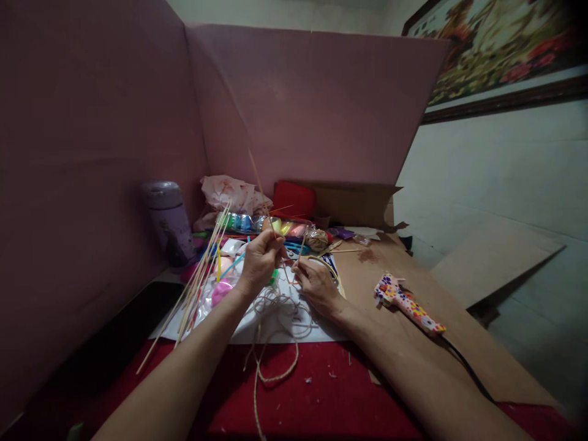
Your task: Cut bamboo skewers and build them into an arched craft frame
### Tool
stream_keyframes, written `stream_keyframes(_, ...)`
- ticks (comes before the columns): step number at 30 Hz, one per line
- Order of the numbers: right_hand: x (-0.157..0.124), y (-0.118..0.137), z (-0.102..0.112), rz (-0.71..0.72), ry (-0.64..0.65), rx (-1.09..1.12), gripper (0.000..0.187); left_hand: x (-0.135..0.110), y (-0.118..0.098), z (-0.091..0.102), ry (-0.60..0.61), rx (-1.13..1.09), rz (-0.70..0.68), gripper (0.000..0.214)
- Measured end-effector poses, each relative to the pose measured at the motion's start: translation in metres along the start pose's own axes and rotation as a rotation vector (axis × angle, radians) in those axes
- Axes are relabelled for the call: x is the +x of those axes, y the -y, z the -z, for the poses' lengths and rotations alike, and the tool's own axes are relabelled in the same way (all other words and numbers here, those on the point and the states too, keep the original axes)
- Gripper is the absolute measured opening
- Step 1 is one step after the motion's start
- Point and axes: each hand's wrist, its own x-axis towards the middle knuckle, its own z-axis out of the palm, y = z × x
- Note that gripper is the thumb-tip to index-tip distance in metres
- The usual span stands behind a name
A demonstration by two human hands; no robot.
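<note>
My left hand (261, 262) is closed in a pinch on a long thin cane strip (260, 184), which rises up and to the left; its upper end is blurred. My right hand (318, 286) is closed beside it, fingertips pinching a short thin stick (302, 247) that points upward. Between the hands, a thin strand dips down, and I cannot tell which piece it belongs to. Below them, loose twine (278, 375) lies in loops over the white sheet (248, 334) and the red cloth (312, 398).
Several long thin sticks (202, 275) lean at the left near a purple bottle (168, 223). Behind the hands are a clear tray of coloured clay (289, 228) and a twine ball (316, 239). A flower-patterned glue gun (408, 304) lies on cardboard (367, 275) at the right.
</note>
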Motion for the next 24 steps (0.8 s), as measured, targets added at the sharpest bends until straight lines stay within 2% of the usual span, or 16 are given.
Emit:
stream_keyframes(3,0.0004,-0.0003,-0.0010,0.022,0.005,0.003,0.019,-0.0034,0.0064,-0.0042,0.028,0.055,-0.002,0.018)
stream_keyframes(8,0.0031,0.0003,-0.0043,0.051,0.016,0.012,0.021,-0.0047,0.0103,-0.0047,0.006,0.077,0.005,0.025)
stream_keyframes(15,0.0035,-0.0026,-0.0060,0.045,0.007,0.061,0.018,-0.0040,0.0087,-0.0051,-0.021,0.014,0.043,0.023)
stream_keyframes(24,0.0040,-0.0030,-0.0076,0.031,0.020,0.100,0.014,-0.0039,0.0044,-0.0076,0.030,-0.051,0.114,0.031)
